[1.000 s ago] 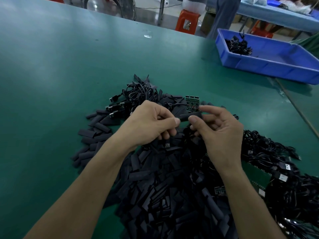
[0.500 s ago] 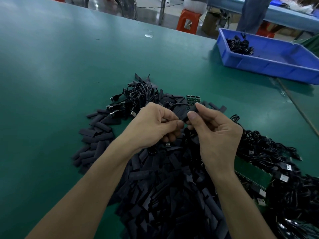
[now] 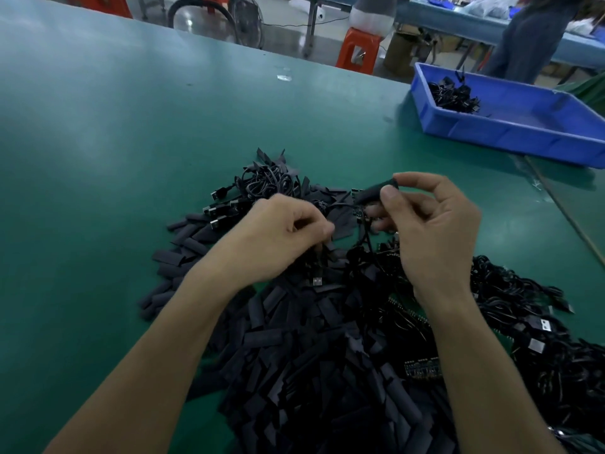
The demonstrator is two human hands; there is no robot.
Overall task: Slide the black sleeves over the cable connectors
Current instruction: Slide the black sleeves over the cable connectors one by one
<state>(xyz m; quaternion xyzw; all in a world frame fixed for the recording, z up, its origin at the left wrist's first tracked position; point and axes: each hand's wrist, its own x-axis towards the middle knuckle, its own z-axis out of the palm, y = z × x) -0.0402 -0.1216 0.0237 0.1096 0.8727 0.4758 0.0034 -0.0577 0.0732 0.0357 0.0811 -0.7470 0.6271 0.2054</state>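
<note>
My right hand (image 3: 429, 231) pinches a black sleeve (image 3: 375, 191) between thumb and forefinger, lifted above the heap. A thin black cable runs from under the sleeve down toward my left hand (image 3: 281, 237), whose curled fingers grip that cable; a USB plug (image 3: 317, 281) dangles below the left wrist. A big heap of loose black sleeves (image 3: 294, 355) covers the green table (image 3: 114, 142) in front of me. Coiled black cables with USB plugs (image 3: 262, 185) lie behind the hands, and more cables (image 3: 540, 339) lie at the right.
A blue plastic tray (image 3: 510, 126) holding a few black cables stands at the back right. Small green circuit boards (image 3: 422, 368) lie among the cables on the right. Beyond the table's far edge are an orange stool (image 3: 357, 47), a fan and a standing person (image 3: 527, 37).
My right hand has lifted up and to the right with the sleeve, away from my left hand. My left hand stays low over the heap, holding the cable.
</note>
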